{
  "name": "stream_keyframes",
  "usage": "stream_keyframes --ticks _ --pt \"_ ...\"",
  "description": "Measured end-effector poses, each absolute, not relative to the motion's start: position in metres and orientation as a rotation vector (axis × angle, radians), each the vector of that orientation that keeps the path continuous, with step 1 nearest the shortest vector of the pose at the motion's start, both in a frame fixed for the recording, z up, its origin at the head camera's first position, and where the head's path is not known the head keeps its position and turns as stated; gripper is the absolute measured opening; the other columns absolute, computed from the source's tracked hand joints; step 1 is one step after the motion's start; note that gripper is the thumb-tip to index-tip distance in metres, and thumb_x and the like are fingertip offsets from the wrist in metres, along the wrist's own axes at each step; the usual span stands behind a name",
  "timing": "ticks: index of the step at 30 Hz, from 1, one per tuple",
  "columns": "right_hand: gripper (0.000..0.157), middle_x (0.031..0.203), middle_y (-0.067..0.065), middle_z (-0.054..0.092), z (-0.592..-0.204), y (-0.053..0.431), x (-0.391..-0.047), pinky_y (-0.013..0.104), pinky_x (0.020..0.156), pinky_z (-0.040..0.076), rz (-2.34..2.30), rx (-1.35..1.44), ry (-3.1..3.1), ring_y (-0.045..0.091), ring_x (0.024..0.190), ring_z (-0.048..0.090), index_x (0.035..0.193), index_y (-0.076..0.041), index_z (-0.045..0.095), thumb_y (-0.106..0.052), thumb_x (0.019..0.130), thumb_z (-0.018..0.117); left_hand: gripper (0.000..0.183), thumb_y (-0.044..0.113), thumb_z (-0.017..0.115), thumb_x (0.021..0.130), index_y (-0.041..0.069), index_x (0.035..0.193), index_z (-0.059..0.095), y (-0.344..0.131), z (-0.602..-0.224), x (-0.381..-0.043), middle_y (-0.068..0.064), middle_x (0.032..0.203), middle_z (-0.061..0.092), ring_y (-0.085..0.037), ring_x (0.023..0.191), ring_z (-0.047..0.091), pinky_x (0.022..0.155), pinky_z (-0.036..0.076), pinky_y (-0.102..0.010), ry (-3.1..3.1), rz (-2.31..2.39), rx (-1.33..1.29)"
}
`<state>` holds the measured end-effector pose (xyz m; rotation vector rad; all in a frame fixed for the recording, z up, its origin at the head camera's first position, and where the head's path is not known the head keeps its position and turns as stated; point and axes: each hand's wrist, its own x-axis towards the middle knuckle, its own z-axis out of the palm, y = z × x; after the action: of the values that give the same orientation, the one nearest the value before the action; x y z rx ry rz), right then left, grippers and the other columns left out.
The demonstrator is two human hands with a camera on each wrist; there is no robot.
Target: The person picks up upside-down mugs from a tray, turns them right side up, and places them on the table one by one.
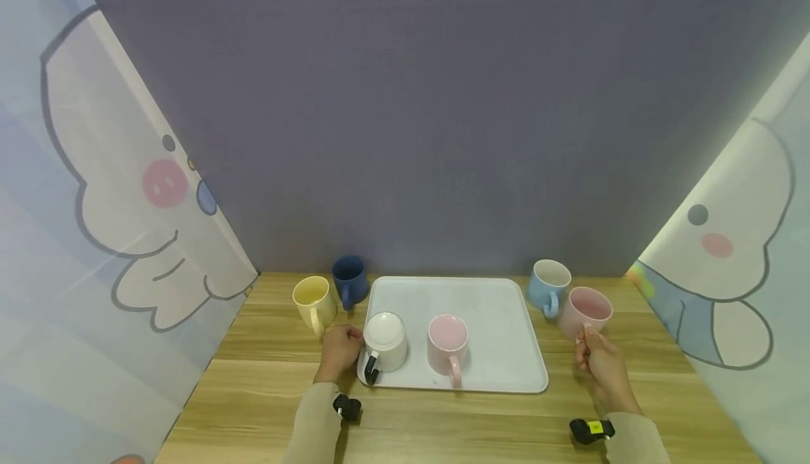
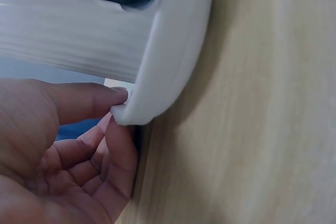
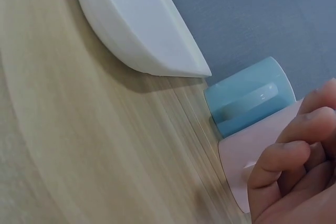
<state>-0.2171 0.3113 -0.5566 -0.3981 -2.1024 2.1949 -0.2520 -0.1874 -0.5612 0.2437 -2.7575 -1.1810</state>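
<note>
My left hand (image 1: 340, 349) is at the left edge of a white tray (image 1: 500, 330). In the left wrist view, thumb and forefinger pinch the tray's rim (image 2: 170, 66), with the other fingers curled below. A white mug (image 1: 392, 355) with a black handle stands on the tray beside that hand. To its right on the tray is a pink mug (image 1: 443, 358), handle toward me. Off to the right, my right hand (image 1: 606, 365) grips the handle of another pink mug (image 1: 574, 318), which stands on the table; curled fingers hide most of that handle in the right wrist view.
A light blue mug (image 1: 541, 294) stands just behind the held pink mug. Left of the tray are a yellow mug (image 1: 323, 304) and a dark blue mug (image 1: 354, 287). A grey panel (image 1: 436, 133) rises behind the wooden table (image 1: 455, 425), with printed curtains at both sides.
</note>
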Motion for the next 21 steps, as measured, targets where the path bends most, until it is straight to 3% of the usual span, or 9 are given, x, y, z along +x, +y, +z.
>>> stream_keyframes --ticks 9,15,21 --pt "0.037 0.061 -0.011 0.05 -0.552 0.31 -0.216 0.018 0.048 0.041 2.149 -0.466 -2.15 0.001 0.052 0.045 0.091 -0.016 0.06 -0.041 0.11 0.039 0.006 0.006 0.069 0.084 0.001 0.083 0.073 -0.186 -0.557 -0.249 -0.01 0.077 0.07 -0.019 0.071 0.061 0.062 0.048 -0.031 -2.767 -1.19 0.267" --pt "0.037 0.06 -0.008 0.05 -0.544 0.302 -0.215 0.02 0.049 0.043 2.008 -0.61 -2.215 0.003 0.052 0.046 0.1 -0.006 0.059 -0.037 0.11 0.042 0.006 0.006 0.069 0.084 0.001 0.083 0.072 -0.186 -0.557 -0.25 -0.009 0.076 0.07 -0.019 0.07 0.06 0.062 0.048 -0.031 -2.783 -1.185 0.273" --pt "0.046 0.063 -0.01 0.053 -0.543 0.293 -0.215 0.02 0.051 0.045 1.893 -0.706 -2.234 0.002 0.054 0.049 0.13 0.008 0.05 -0.032 0.11 0.042 0.007 0.006 0.069 0.084 0.0 0.084 0.072 -0.186 -0.557 -0.25 -0.009 0.075 0.069 -0.018 0.068 0.059 0.061 0.048 -0.03 -2.781 -1.211 0.284"
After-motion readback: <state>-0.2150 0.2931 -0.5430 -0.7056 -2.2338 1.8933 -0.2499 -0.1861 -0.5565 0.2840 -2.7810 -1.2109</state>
